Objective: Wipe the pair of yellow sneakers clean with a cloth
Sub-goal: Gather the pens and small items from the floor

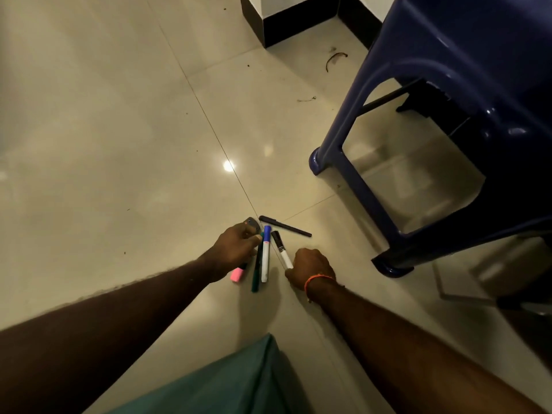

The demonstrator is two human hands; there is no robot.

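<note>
No yellow sneakers show in the head view. My left hand lies low on the tiled floor, fingers curled over a marker whose pink end sticks out below the palm. Its fingertips touch a small grey oval object. My right hand, with an orange thread at the wrist, pinches the lower end of a white marker with a black cap. Between the hands lie a blue-capped white marker and a dark green pen. Teal fabric fills the bottom middle; I cannot tell whether it is clothing or a cloth.
A black pen lies just beyond the hands. A dark blue plastic stool stands at the right, its near leg close to my right hand. A wall corner with dark skirting is at the back. Bits of debris dot the glossy tiles.
</note>
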